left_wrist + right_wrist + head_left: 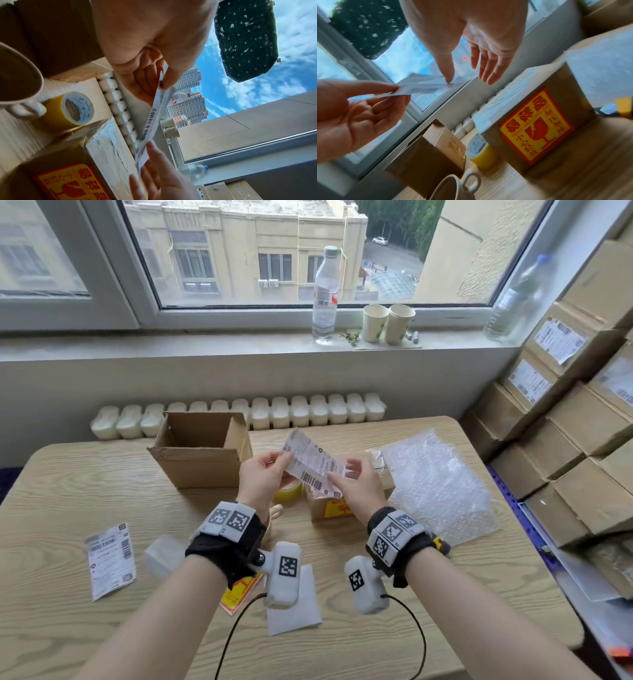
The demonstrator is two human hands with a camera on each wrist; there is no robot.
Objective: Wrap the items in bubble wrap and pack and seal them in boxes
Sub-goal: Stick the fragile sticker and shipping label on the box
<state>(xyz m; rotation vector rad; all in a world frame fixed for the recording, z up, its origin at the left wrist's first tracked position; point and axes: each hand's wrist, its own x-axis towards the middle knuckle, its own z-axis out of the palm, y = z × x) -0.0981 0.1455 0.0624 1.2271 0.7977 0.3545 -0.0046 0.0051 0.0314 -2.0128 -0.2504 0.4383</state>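
Observation:
A white shipping label [311, 463] with barcodes is held up above the table [68, 491] between both hands. My left hand [286, 460] pinches its left end between thumb and fingers [162, 83]. My right hand [342, 474] touches the other end: the thumb tip presses on the label [419, 89] while the other fingers [488, 75] stay straight behind it. Just below stands a taped cardboard box [335, 508] with a yellow-and-red fragile sticker [537, 125]. An open, empty-looking box [202, 453] stands to the left. A bubble wrap sheet [435, 484] lies to the right.
A yellow tape roll [289, 491] and a white mug [17, 75] sit between the boxes under my hands. Another label [109, 559], a white backing sheet [298, 607] and a sticker sheet [239, 590] lie near the front. Labelled cartons [575, 422] are stacked at the right.

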